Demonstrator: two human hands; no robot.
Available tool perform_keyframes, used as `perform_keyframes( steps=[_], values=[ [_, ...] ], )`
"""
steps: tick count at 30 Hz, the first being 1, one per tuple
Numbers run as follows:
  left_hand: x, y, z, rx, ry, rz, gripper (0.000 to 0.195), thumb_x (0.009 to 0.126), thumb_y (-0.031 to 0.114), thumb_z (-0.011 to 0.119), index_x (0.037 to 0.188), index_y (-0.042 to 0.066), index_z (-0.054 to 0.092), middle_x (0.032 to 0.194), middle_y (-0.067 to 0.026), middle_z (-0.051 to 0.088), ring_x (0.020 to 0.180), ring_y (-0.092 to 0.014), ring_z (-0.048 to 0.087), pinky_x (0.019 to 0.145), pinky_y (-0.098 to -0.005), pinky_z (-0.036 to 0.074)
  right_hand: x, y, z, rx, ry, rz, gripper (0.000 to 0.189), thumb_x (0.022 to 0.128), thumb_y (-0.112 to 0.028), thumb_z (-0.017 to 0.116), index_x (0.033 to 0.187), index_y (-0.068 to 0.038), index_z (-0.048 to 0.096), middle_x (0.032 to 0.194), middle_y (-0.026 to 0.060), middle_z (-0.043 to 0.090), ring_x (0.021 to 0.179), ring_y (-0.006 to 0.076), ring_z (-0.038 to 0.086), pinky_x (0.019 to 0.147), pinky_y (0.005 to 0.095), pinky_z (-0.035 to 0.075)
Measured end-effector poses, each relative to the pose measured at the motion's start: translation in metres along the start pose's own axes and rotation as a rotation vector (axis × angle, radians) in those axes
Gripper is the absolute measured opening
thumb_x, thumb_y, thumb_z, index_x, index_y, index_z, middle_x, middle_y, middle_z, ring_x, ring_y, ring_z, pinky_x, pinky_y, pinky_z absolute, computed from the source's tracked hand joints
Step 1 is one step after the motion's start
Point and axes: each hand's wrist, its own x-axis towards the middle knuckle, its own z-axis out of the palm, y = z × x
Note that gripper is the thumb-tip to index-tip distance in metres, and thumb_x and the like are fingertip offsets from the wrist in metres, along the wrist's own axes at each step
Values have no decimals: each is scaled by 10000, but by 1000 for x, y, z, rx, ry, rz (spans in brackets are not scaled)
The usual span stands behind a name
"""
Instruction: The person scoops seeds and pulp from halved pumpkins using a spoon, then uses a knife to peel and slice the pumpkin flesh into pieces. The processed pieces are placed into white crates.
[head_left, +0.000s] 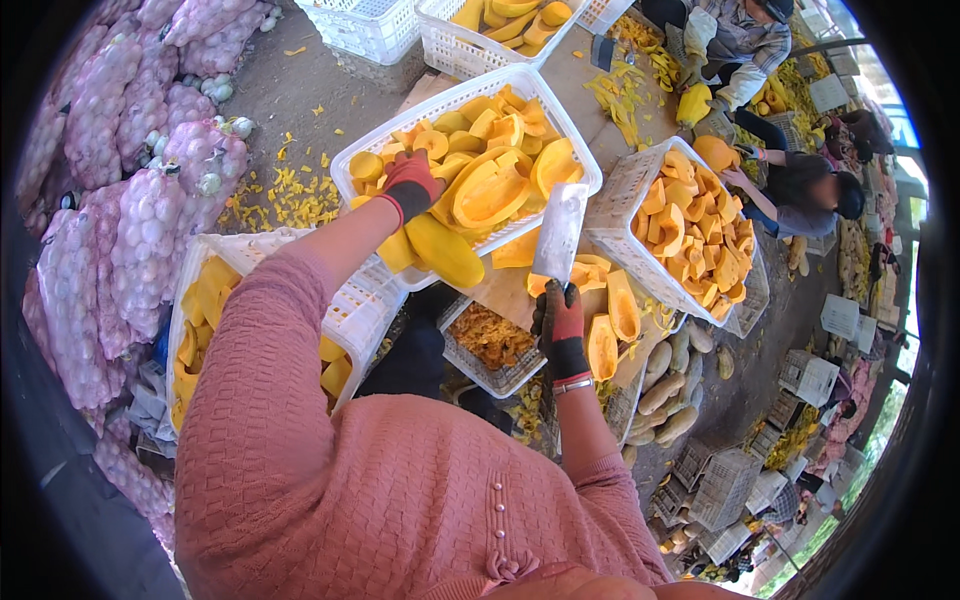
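My left hand (412, 186), in a red and black glove, reaches into a white plastic crate (571, 120) of peeled pumpkin pieces. Its fingers are among the pieces, and whether they grip one is hidden. Halved, hollowed pumpkin (491, 193) lies to the right of that hand. Whole peeled pumpkin necks (446, 251) rest at the crate's near side. My right hand (561, 322), gloved alike, is shut on the handle of a cleaver (559, 229), its broad blade pointing away from me. Beside that hand, hollowed pumpkin halves (623, 306) lie on a wooden board (495, 292).
On the right stands a crate of pumpkin chunks (686, 240). Pumpkin pulp fills a low basket (491, 334) below the board. Another crate (367, 300) stands left; mesh sacks of onions (135, 247) line that side. Unpeeled squash (671, 382) lie right. Co-workers (802, 187) handle pumpkins beyond.
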Motion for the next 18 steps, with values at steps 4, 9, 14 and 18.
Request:
perform_keyframes(
  steps=[4,9,14,18],
  values=[
    [-22,39,7,-79,-186,-17,580,828,413,745,1214,16,574,1212,-267,646,1134,-401,636,952,-477,511,-19,43,-24,-49,29,-42,240,1015,-329,592,959,-122,483,670,1,494,456,123,466,395,296,395],
    [-17,52,46,-84,-229,-150,518,860,328,689,1252,15,558,1213,-240,671,1128,-382,655,941,-460,527,-29,70,-31,-26,14,-12,236,1013,-317,607,987,-116,487,698,17,512,463,137,470,400,301,406],
    [9,24,56,-648,-363,-348,530,881,183,625,1376,30,510,1279,-196,626,1062,-377,677,773,-486,618,-20,68,-31,-270,52,-256,210,1008,-239,600,1080,-52,539,726,72,575,555,185,545,518,330,453],
    [-7,29,4,-745,-277,-339,530,880,143,587,1394,35,516,1267,-193,618,1044,-353,679,677,-438,639,-15,21,-21,-547,51,-617,228,996,-197,612,1122,-19,543,806,132,626,673,250,610,637,358,496]
  ],
)
